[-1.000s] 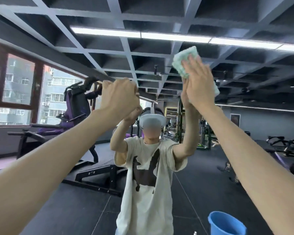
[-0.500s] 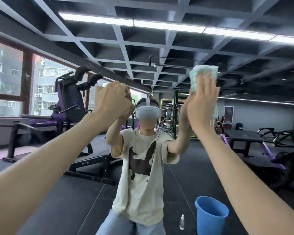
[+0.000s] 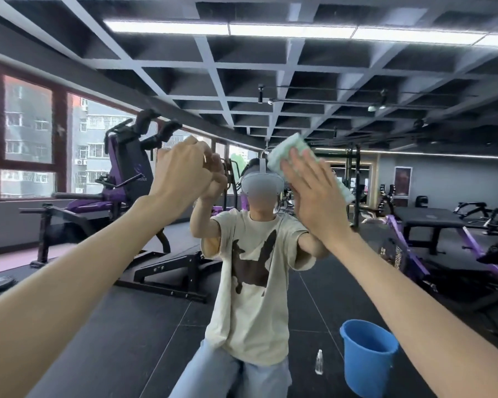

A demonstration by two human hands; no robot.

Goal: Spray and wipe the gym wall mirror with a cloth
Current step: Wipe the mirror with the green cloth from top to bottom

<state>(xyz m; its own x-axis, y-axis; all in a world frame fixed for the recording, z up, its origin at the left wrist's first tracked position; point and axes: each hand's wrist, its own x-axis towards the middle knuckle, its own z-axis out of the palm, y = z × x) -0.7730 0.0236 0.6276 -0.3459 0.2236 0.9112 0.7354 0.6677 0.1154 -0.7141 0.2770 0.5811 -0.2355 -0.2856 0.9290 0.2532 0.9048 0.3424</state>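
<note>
1. While the right hand (image 3: 314,196) presses the green-and-white cloth (image 3: 285,150) flat on the wall mirror (image 3: 270,67), its fingers (image 3: 299,170) straight and spread, the wiping step looks to be in hand, high up near head level.
2. The left hand (image 3: 179,173) sits against the glass with its fingers curled; nothing shows in them.
3. Next move, as I judge it: sweep the cloth across in overlapping passes with steady pressure, then reach for the spray bottle (image 3: 318,361), which stands on the floor beside the blue bucket (image 3: 368,357), both seen only as reflections.
4. Hard to make out: most of the cloth is under the palm, the mirror's edges are out of frame, and any wet streaks are invisible.
</note>
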